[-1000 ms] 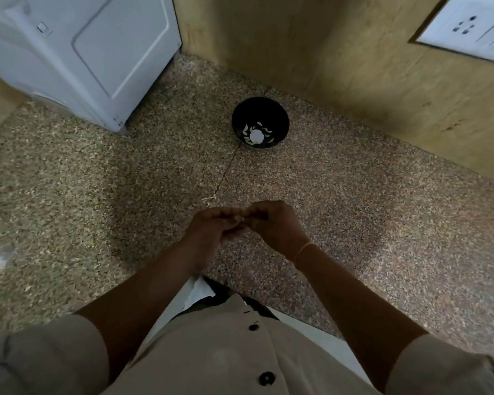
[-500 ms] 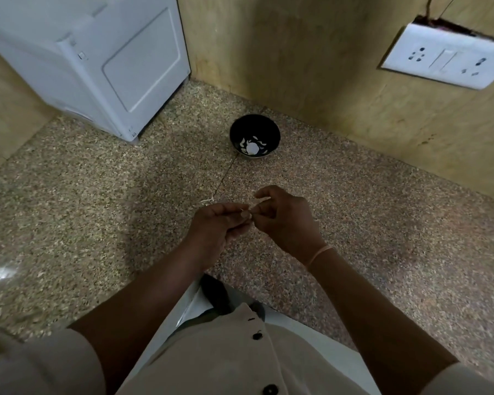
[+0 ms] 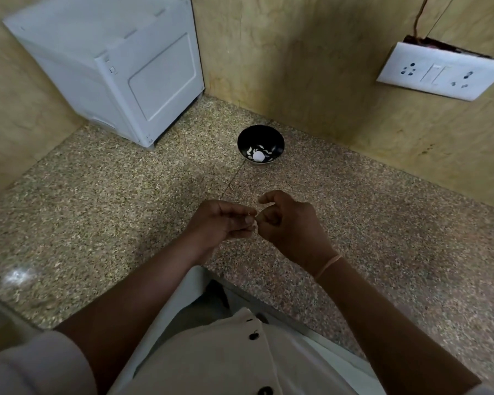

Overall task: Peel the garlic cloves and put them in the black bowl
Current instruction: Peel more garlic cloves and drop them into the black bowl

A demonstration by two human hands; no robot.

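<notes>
Box (image 3: 106,67): white, standing on the counter (image 3: 111,212) left of the bowl and further back, in the corner where the walls meet.

Left hand (image 3: 221,223): mine, held over the counter on the near side of the bowl and a little to its left. The fingers are curled in and the thumb lies along the top, with the tips clamped on the clove.

Clove (image 3: 253,221): a small pale bit, mostly hidden, pinched at my left fingertips. It is in the air nearer to me than the bowl, well apart from it and almost in line with it. I cannot tell how much skin is on it.

Bowl (image 3: 260,135): black, upright on the counter close to the back wall (image 3: 311,69). White pieces (image 3: 258,157) lie in its bottom, one round one and some smaller slivers.

Right hand (image 3: 293,225): mine, nearer than the bowl and slightly to its right, meeting my left hand at the clove. The fingers are curled, the forefinger is lifted and hooked above the rest, and the thumb tip is against the clove. I cannot tell whether it truly pinches the clove or only touches it.

Band (image 3: 328,265): thin and pale, round my right wrist.

Socket plate (image 3: 439,71): white, on the wall to the right of the bowl and above it, with wires coming out above it.
</notes>
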